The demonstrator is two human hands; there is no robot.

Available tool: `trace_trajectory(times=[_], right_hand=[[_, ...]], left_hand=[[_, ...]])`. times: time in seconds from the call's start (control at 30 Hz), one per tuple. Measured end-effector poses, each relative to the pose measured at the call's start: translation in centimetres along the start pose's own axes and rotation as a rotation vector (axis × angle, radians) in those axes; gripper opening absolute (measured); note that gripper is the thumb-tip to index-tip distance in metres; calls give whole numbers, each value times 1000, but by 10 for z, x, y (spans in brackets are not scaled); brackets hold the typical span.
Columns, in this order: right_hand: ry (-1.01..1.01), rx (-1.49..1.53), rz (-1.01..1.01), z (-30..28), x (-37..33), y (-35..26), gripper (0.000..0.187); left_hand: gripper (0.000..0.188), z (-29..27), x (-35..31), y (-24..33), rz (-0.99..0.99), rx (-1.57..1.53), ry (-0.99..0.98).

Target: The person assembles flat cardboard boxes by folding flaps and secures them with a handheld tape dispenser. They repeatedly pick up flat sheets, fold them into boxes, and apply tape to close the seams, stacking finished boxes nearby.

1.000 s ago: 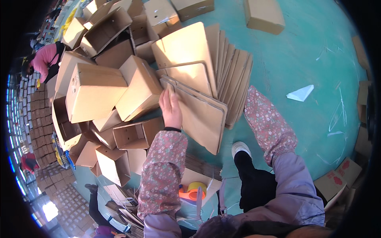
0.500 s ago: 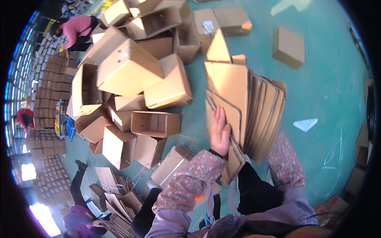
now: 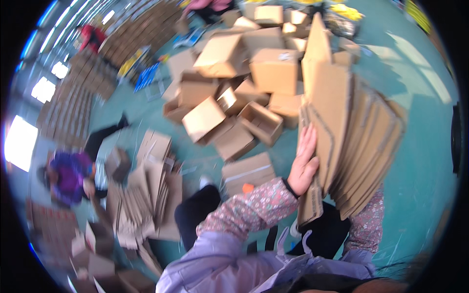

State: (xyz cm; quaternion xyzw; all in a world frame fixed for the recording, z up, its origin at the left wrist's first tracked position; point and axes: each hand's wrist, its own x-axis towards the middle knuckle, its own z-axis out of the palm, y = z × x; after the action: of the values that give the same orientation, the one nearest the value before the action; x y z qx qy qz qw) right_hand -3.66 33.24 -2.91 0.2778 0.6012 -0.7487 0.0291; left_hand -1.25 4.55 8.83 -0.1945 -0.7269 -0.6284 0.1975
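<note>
Flattened cartons [image 3: 327, 110] stood in a fanned stack before the person's right leg [image 3: 322, 227]. Left hand [image 3: 304, 163] lay against the stack's left side, fingers extended; right hand hidden behind it, state could not be told, though the floral right sleeve [image 3: 366, 227] showed below. Step judged: steadying the stack between both arms; next move would call for even pressure so no sheets slid out. Green floor [image 3: 422, 129] carried heaped boxes [image 3: 203, 119] ahead; leftward, a purple-clad co-worker [image 3: 73, 171] sat near stacked cartons [image 3: 68, 115].
</note>
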Motion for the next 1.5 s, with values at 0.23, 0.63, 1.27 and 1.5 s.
trace_trajectory(times=[0.23, 0.63, 1.27, 1.5], right_hand=[[-447, -104, -205, 135, -132, -88, 40], [-1220, -136, -403, 426, -582, -68, 37], [-1014, -1093, -58, 506, -592, 277, 33], [-1122, -667, 155, 482, -565, 246, 20]], left_hand=[[67, -117, -59, 131, 112, 200, 306], [60, -377, -252, 455, 194, 1046, 784], [51, -566, -480, 299, -1001, 1646, 594], [42, -562, -463, 303, -839, 1524, 494]])
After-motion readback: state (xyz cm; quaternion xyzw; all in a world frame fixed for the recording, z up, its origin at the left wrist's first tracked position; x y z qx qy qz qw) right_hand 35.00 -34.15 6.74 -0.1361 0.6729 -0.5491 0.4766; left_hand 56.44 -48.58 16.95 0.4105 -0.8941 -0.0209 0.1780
